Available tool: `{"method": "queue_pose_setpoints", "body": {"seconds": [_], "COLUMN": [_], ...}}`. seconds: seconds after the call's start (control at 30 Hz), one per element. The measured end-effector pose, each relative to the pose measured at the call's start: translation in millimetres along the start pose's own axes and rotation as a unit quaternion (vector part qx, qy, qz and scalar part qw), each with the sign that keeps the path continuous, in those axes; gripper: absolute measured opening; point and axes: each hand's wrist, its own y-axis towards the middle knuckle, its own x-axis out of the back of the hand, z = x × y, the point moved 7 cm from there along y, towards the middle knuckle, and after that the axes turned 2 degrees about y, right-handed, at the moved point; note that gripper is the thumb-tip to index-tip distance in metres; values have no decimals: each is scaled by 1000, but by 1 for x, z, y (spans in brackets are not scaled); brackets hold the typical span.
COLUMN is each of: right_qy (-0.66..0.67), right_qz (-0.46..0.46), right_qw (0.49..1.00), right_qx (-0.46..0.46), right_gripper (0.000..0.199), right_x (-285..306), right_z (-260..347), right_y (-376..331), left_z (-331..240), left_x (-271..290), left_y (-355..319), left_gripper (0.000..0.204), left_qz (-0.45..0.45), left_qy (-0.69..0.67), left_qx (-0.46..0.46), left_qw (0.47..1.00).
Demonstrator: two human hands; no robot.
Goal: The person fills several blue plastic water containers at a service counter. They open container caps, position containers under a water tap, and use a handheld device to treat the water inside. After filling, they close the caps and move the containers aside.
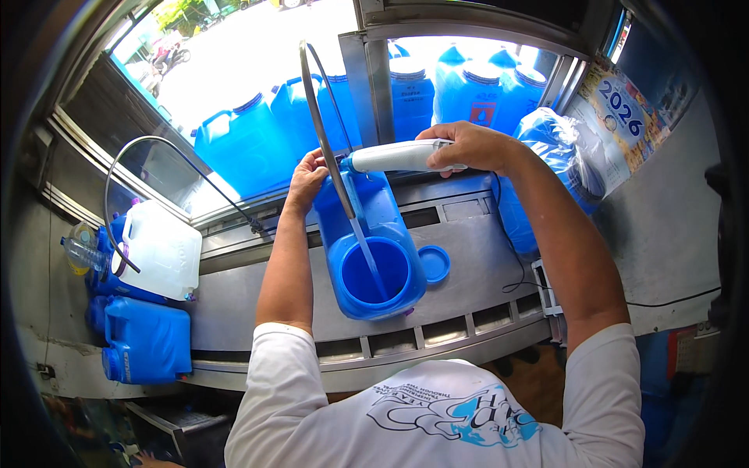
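A blue water jug (370,209) lies in front of me on the metal counter, its wide round mouth uncapped and nearest me. Water pours into that mouth from a curved metal filling pipe (326,144). At the jug's far left corner my left hand (307,181) has its fingers curled against it, beside the small spout; the exact grip is partly hidden. My right hand (470,150) is closed around a white corded heat gun (390,156), whose nozzle points left at the spout. A round blue lid (434,264) rests on the counter right of the jug.
Several blue jugs (250,144) stand outside the window ledge. On the left are a white jug (162,243), a blue jug (148,341) and a second curved pipe (117,156). A plastic-wrapped blue container (538,195) stands right. A black cord (511,261) crosses the counter.
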Motion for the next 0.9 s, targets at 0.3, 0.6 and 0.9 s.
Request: {"method": "queue_pose_setpoints", "body": {"seconds": [0.3,0.6,0.9], "right_qy": [3,5,252], "right_qz": [-27,-33,-192], "right_qw": [999,993,942], "right_qx": [26,113,107], "right_gripper": [66,62,65], "right_x": [-1,-7,-39], "right_z": [10,-8,-100], "right_y": [12,16,-92], "left_z": [-15,-6,-15], "left_x": [-2,16,41], "left_y": [1,28,-96], "left_gripper": [53,38,44], "left_qz": [-17,-64,-257], "left_qy": [42,236,1], "left_qx": [-6,-100,-196], "left_qw": [999,965,946]}}
